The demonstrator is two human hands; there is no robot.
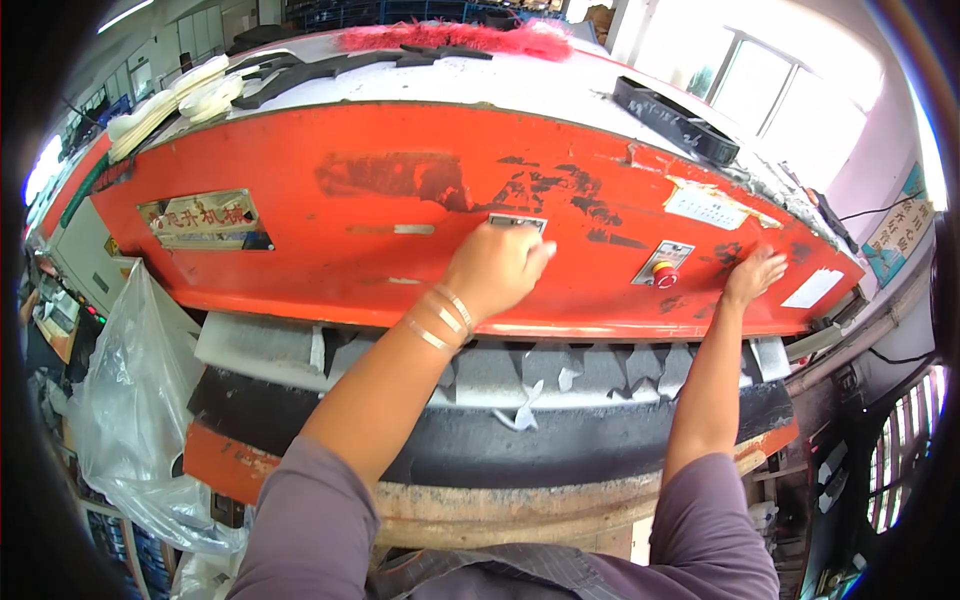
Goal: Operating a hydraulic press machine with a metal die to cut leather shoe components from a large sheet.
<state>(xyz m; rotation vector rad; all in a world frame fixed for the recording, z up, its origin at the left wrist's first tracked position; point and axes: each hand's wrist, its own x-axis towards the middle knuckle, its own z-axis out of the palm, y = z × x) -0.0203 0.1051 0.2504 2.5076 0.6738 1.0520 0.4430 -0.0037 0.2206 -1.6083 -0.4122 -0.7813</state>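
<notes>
A wooden edge [480,510] is running across the bottom centre of the frame; a black slab [600,445] is lying beyond it; a pale grey sheet [260,345] is resting above that, ragged scraps [523,410] showing along it; the left hand [492,270] is covering part of a small control plate [530,221] at the centre of the red machine front [300,270] (its fingers are curling out of sight, so I cannot tell whether its grip is closing on anything); the right hand [755,275], grip open and fingers extending, is hovering or resting right of a red knob [665,275]; a black frame [675,118] is lying on top, upper right.
</notes>
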